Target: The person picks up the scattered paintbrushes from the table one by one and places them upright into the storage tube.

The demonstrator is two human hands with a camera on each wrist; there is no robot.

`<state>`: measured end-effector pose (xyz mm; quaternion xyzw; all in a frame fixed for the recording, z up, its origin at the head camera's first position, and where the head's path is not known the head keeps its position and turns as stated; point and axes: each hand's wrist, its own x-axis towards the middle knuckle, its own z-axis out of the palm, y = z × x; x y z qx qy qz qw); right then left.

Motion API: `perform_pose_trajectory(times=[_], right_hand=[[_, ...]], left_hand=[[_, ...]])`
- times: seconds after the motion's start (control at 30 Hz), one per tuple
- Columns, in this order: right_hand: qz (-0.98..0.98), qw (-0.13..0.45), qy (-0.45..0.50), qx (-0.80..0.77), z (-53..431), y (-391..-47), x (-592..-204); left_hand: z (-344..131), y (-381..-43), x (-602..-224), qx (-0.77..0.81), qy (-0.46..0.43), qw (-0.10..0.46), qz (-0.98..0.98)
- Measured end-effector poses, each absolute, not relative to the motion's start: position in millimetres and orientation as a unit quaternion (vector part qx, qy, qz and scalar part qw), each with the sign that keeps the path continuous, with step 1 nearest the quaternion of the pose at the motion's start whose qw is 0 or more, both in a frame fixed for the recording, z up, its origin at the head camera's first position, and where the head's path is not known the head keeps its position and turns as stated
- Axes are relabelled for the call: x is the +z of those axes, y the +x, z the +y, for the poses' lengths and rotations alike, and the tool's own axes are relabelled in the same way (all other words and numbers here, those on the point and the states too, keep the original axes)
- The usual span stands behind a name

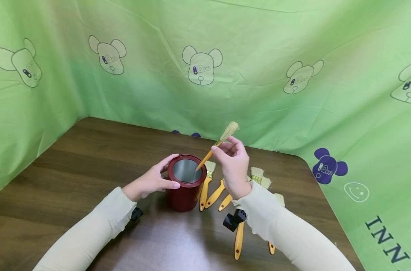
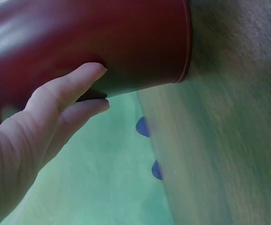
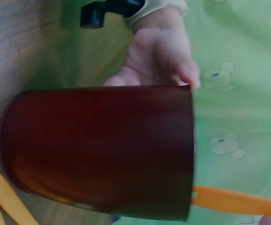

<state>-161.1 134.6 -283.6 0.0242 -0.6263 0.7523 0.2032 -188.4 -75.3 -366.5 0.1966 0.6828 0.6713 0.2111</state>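
A dark red can (image 1: 182, 198) with a bare metallic inside stands upright on the table, its top uncovered. My left hand (image 1: 151, 181) holds it near the rim, thumb across the near side and the index finger along the far side. In the left wrist view, fingers of the left hand (image 2: 44, 112) lie along the can's wall (image 2: 112, 37). My right hand (image 1: 235, 165) pinches a paintbrush (image 1: 230, 130) near its ferrule, pale bristles up. The orange handle slants down to the left, its end at the can's mouth; in the right wrist view the handle (image 3: 238, 200) overlaps the rim.
Several more paintbrushes with orange handles lie right of the can, one brush (image 1: 205, 188) close beside it and another brush (image 1: 238, 242) nearer me, partly under my right forearm. Green printed cloth (image 1: 205, 105) walls in the wooden table (image 1: 100, 150) at the back and sides.
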Motion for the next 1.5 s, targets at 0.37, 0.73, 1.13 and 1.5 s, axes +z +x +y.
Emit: perform_pose_trajectory(times=[0.37, 0.73, 1.13, 1.5], right_hand=[[-0.699, 0.08, 0.104, 0.703, 144, -175, -313], [-0.743, -0.027, 0.156, 0.65, 148, -174, -316], [-0.76, -0.023, 0.131, 0.636, 149, -174, -315], [-0.764, 0.056, 0.096, 0.635, 174, -175, -307]], left_hand=[[-77, -181, -364, 0.674, 0.168, 0.209, 0.689], [-77, -180, -367, 0.677, 0.187, 0.189, 0.686], [-75, -180, -366, 0.677, 0.196, 0.183, 0.686], [-75, -179, -366, 0.68, 0.187, 0.181, 0.686]])
